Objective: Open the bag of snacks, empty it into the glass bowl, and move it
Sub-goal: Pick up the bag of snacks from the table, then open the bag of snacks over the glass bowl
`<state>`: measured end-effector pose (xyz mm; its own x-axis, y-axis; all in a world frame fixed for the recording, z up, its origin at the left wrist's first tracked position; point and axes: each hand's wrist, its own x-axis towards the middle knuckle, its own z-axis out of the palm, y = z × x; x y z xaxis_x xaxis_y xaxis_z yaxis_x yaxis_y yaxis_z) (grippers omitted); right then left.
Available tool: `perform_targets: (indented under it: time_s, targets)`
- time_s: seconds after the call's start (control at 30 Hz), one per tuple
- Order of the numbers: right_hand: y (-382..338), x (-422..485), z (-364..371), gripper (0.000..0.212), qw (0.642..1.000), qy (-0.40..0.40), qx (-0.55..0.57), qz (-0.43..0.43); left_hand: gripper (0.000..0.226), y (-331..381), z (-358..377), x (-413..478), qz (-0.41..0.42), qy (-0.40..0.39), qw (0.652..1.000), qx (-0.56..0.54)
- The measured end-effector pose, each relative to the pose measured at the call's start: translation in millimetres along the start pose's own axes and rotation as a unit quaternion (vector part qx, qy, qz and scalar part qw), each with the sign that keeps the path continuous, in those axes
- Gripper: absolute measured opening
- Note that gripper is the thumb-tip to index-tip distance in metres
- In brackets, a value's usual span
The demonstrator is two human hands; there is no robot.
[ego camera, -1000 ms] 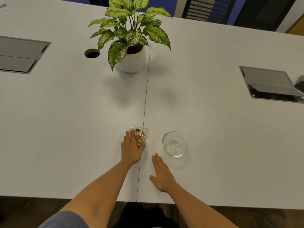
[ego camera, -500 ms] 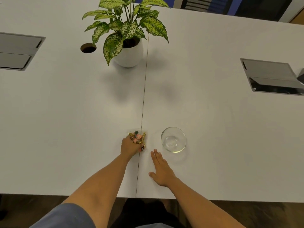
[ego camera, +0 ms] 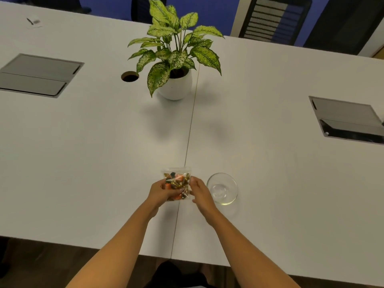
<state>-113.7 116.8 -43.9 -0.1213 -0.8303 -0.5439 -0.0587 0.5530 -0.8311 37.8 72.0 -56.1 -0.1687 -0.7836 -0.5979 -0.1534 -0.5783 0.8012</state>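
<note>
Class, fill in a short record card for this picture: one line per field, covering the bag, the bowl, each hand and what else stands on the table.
bag: clear bag of mixed snacks, top looks shut
left hand: left hand grips bag's left side
right hand: right hand on bag's right side
bowl: glass bowl, empty, right of bag
table: white table
other: potted plant at far middle

Both forearms are showing bare from wrist to elbow, w/ no sleeve, watch, strap or ring showing anywhere on them. Left hand [ego camera: 159, 191] and right hand [ego camera: 200, 192] are both showing bare too, no gloves, fingers slim; nails too small to make out. Btwn the arms at the bottom edge, dark clothing is showing below the person's body, prob. trousers, but it's too dim to tell fabric or cut.
</note>
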Motion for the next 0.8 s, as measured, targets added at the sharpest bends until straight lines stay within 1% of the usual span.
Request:
perform_targets:
  time_s: [0.07, 0.13, 0.2, 0.3, 0.4, 0.53, 0.63, 0.7, 0.8]
  targets:
    - [-18.4, -0.7, -3.1, 0.032, 0.999, 0.018, 0.012, -0.045, 0.046, 13.5, 2.3, -7.2, 0.023, -0.014, 1.0, 0.01]
    - [-35.8, -4.8, -7.4, 0.025, 0.995, 0.034, 0.006, -0.096, 0.052, 27.7, 6.3, -14.5, 0.048, -0.025, 0.998, 0.031]
    - [-50.5, -7.8, -12.5, 0.021, 0.99, 0.053, 0.007, -0.133, 0.053, 40.6, 7.8, -20.5, 0.076, -0.042, 0.995, 0.047]
    - [-67.9, -14.5, -22.1, 0.008, 0.984, 0.072, 0.02, -0.164, 0.048, 60.5, 5.5, -31.6, 0.129, -0.087, 0.985, 0.074]
    - [-81.8, -20.2, -32.8, 0.015, 0.983, 0.079, 0.018, -0.167, 0.04, 79.0, 5.6, -43.8, 0.159, -0.094, 0.981, 0.064]
    - [-101.6, -31.1, -46.3, 0.017, 0.98, 0.061, 0.04, -0.183, 0.039, 98.0, 15.5, -53.0, 0.184, -0.056, 0.981, 0.002]
    - [-114.1, -39.1, -54.4, 0.017, 0.98, 0.042, 0.013, -0.195, 0.031, 105.5, 21.1, -52.3, 0.204, -0.036, 0.978, -0.008]
    - [-119.7, -43.1, -59.4, 0.015, 0.977, 0.05, -0.016, -0.207, 0.023, 107.7, 23.4, -51.1, 0.215, -0.027, 0.976, -0.004]
    - [-124.1, -46.8, -66.0, 0.018, 0.969, 0.068, -0.056, -0.23, 0.019, 110.2, 25.3, -49.9, 0.225, -0.025, 0.974, 0.014]
